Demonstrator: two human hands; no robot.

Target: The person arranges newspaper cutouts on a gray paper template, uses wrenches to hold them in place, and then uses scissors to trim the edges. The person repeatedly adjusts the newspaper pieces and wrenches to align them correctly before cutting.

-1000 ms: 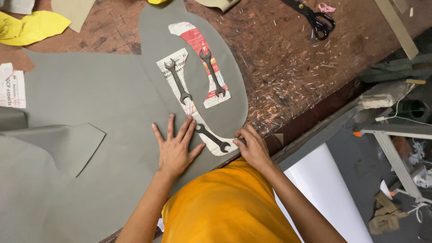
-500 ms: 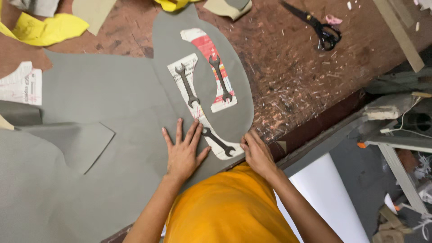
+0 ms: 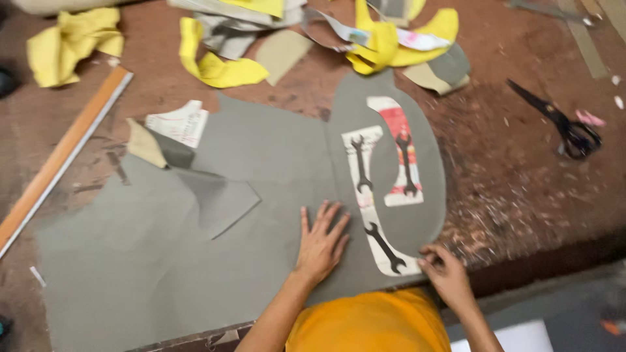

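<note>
My left hand lies flat with fingers spread on a big grey sheet that covers the near part of the brown worktable. An oval grey pattern piece rests on the sheet's right side, with printed paper strips showing spanners stuck on it. My right hand pinches the oval piece's near edge at the table's front. A loose grey flap is folded over to the left of my left hand.
Black scissors lie at the far right. Crumpled yellow scraps and more yellow scraps are strewn along the back. A long wooden ruler runs diagonally at the left. A white paper piece sits behind the flap. The table's front edge drops off at the right.
The view has swung left and pulled back, showing more of the table's left side. Both hands stay on the grey material near the front edge.
</note>
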